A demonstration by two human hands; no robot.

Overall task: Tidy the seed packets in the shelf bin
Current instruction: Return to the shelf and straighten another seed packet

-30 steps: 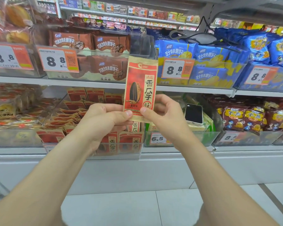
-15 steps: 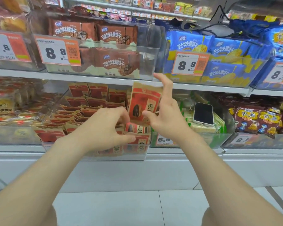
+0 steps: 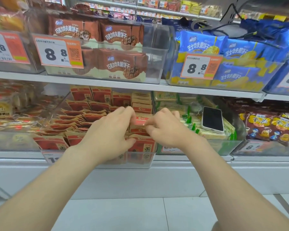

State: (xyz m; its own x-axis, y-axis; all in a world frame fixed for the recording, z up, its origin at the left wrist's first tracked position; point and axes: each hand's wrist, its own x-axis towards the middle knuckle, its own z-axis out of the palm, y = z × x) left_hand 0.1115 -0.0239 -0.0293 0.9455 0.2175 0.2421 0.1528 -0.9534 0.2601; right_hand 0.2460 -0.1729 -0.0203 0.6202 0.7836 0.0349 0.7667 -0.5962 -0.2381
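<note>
Head view looks down two bare forearms into a clear plastic shelf bin (image 3: pixel 55 110) on the lower shelf, packed with red-and-tan paper seed packets (image 3: pixel 83 114) – flat, overlapping layers on its left side and upright rows along the back and the right. Both hands are in the right-hand row. The left hand (image 3: pixel 110 130) has its fingers curled close together against the left edge of one upright packet (image 3: pixel 140 120), with the thumb lying lower across the front packets; whether those fingers really clamp that packet cannot be told. The right hand (image 3: pixel 165 129) is curled too, its fingertips (image 3: pixel 147 125) bunched and pinching the packet's right top edge. The packet stands between the two hands, inside the bin, with its top showing above its neighbours. In the next bin to the right, a white smartphone with a dark screen (image 3: pixel 212 118) lies face up on green-and-cream packs (image 3: pixel 190 124), near the right hand but not touching it. Further right sit dark brown snack bags (image 3: pixel 265 125). On the shelf above, brown chocolate biscuit bags (image 3: pixel 123 64) fill a clear bin behind an orange-and-white price tag (image 3: pixel 58 53) reading 8.8 – blue-and-yellow biscuit bags (image 3: pixel 237 49) are beside them.
</note>
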